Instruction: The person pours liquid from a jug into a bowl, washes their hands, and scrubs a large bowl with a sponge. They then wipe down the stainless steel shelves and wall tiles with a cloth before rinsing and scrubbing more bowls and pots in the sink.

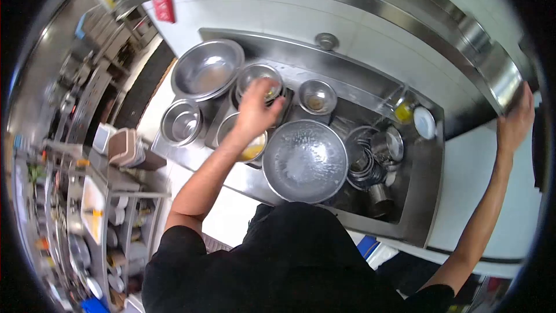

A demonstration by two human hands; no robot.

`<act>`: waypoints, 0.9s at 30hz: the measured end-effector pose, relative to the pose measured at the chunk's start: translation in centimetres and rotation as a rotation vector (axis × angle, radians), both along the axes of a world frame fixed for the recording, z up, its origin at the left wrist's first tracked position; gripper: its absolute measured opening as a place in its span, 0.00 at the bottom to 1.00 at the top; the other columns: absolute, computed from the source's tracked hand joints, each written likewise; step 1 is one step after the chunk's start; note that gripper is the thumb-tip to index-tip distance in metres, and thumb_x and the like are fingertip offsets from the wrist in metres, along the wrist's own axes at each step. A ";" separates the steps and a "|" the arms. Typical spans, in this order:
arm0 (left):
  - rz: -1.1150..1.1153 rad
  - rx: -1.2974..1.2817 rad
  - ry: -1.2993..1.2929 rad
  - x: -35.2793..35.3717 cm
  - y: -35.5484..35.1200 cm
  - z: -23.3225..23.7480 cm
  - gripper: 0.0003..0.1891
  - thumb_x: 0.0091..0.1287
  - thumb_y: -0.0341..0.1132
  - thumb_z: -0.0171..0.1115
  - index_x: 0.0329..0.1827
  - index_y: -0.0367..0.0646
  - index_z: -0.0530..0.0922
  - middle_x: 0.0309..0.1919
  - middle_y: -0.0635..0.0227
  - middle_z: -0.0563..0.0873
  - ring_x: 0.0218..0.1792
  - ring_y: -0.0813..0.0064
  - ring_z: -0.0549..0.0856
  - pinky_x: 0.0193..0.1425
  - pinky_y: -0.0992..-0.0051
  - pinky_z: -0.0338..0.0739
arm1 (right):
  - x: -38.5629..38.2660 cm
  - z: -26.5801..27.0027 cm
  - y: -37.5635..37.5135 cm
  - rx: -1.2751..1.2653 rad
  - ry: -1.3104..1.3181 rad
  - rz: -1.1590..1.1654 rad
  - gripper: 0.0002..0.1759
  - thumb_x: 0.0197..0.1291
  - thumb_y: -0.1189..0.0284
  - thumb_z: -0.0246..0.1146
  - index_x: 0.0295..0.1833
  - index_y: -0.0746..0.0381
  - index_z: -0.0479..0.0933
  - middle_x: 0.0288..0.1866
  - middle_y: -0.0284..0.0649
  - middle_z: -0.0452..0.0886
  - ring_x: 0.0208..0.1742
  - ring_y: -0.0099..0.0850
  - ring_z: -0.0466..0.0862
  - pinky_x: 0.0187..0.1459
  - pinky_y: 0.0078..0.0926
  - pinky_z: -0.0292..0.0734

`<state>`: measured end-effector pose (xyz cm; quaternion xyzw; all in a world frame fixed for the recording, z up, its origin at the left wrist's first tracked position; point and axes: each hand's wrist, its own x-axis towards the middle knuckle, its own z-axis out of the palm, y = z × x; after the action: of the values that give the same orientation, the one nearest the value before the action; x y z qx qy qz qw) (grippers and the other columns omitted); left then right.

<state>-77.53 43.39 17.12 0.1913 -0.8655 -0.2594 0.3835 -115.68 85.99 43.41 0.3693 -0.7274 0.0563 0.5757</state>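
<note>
Over bowl rim [243, 72], left hand [255, 110]

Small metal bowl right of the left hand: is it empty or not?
Not empty: the small metal bowl shows something brownish at its bottom.

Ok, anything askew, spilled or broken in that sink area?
The metalware at the sink's right end looks odd: it lies in a jumbled heap instead of stacked. The white dish beside it appears tilted. I can't make out any breakage; wet sheen makes spills hard to judge.
</note>
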 end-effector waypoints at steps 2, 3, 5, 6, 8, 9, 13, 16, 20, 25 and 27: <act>-0.039 0.092 0.004 0.6 2.8 -0.9 0.20 0.60 0.33 0.72 0.54 0.42 0.78 0.52 0.55 0.81 0.53 0.52 0.82 0.59 0.60 0.77 | -1.1 -0.5 1.8 -0.123 0.017 0.067 0.36 0.51 0.80 0.66 0.70 0.63 0.73 0.67 0.49 0.78 0.70 0.45 0.75 0.70 0.39 0.69; -0.085 0.182 -0.027 1.0 4.1 -1.1 0.21 0.62 0.33 0.72 0.57 0.42 0.77 0.54 0.57 0.80 0.53 0.58 0.82 0.58 0.63 0.78 | -2.6 -1.0 3.5 -0.156 0.108 0.080 0.32 0.54 0.76 0.66 0.68 0.63 0.74 0.65 0.50 0.80 0.67 0.45 0.77 0.68 0.40 0.70; -0.177 0.342 -0.087 1.4 6.6 -0.9 0.24 0.64 0.33 0.72 0.62 0.42 0.75 0.57 0.59 0.78 0.52 0.65 0.83 0.57 0.67 0.79 | -4.9 -1.7 6.5 -0.209 0.294 0.091 0.26 0.61 0.68 0.67 0.64 0.65 0.78 0.61 0.51 0.82 0.62 0.46 0.81 0.64 0.43 0.73; -0.224 0.412 -0.116 1.4 7.9 -0.4 0.26 0.64 0.34 0.72 0.64 0.42 0.74 0.57 0.60 0.78 0.52 0.67 0.83 0.57 0.67 0.80 | -3.7 -2.0 6.6 -0.170 0.329 0.093 0.27 0.63 0.64 0.66 0.65 0.66 0.77 0.62 0.52 0.81 0.63 0.47 0.80 0.63 0.43 0.74; -0.343 0.430 -0.079 0.9 10.1 0.9 0.29 0.63 0.34 0.73 0.66 0.41 0.73 0.58 0.59 0.78 0.52 0.66 0.83 0.57 0.68 0.80 | -1.1 -2.7 5.6 -0.081 0.292 0.115 0.30 0.67 0.58 0.66 0.66 0.69 0.75 0.64 0.54 0.78 0.64 0.49 0.79 0.62 0.45 0.76; -0.393 0.386 -0.052 0.6 11.0 1.4 0.31 0.63 0.35 0.74 0.68 0.41 0.72 0.59 0.57 0.77 0.53 0.65 0.83 0.58 0.67 0.80 | 0.3 -3.2 4.6 -0.035 0.216 0.135 0.32 0.69 0.56 0.65 0.67 0.70 0.73 0.65 0.55 0.77 0.65 0.50 0.78 0.61 0.45 0.77; -0.463 0.118 0.036 -0.3 14.9 3.8 0.53 0.56 0.43 0.79 0.80 0.40 0.55 0.75 0.44 0.61 0.74 0.47 0.69 0.72 0.58 0.72 | 8.4 -9.3 -2.7 -0.124 -0.120 0.673 0.31 0.72 0.59 0.63 0.70 0.70 0.68 0.68 0.54 0.73 0.66 0.47 0.77 0.63 0.44 0.77; -0.500 0.101 -0.002 0.4 17.9 4.2 0.60 0.53 0.46 0.81 0.83 0.41 0.48 0.80 0.39 0.48 0.79 0.40 0.56 0.76 0.55 0.66 | 13.9 -17.4 -7.0 -0.135 -0.657 0.870 0.31 0.71 0.64 0.63 0.72 0.68 0.66 0.70 0.53 0.70 0.69 0.46 0.74 0.68 0.45 0.72; -0.133 0.242 -0.080 1.4 19.8 0.0 0.59 0.55 0.41 0.79 0.83 0.40 0.45 0.80 0.38 0.44 0.79 0.36 0.55 0.79 0.53 0.62 | 20.3 -25.7 -12.2 0.066 -1.165 1.017 0.30 0.65 0.79 0.55 0.74 0.67 0.66 0.73 0.54 0.66 0.75 0.51 0.66 0.74 0.49 0.65; 0.190 0.387 -0.074 9.2 15.8 -6.5 0.42 0.57 0.13 0.49 0.81 0.37 0.55 0.79 0.52 0.61 0.81 0.55 0.58 0.83 0.62 0.52 | 25.9 -26.8 -17.5 0.440 -1.309 1.191 0.34 0.64 0.81 0.59 0.77 0.64 0.63 0.77 0.59 0.60 0.78 0.55 0.63 0.76 0.48 0.60; 0.281 0.593 0.125 14.8 14.6 -7.4 0.37 0.58 0.15 0.45 0.77 0.33 0.62 0.76 0.48 0.67 0.79 0.54 0.63 0.82 0.63 0.54 | 27.2 -25.2 -18.4 0.623 -1.355 1.213 0.36 0.64 0.78 0.63 0.77 0.63 0.63 0.79 0.59 0.59 0.79 0.56 0.62 0.77 0.48 0.58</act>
<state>-62.74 57.95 9.76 0.3957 -0.6923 -0.4557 0.3957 -88.49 67.58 18.21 0.7082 -0.5730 0.3504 -0.2178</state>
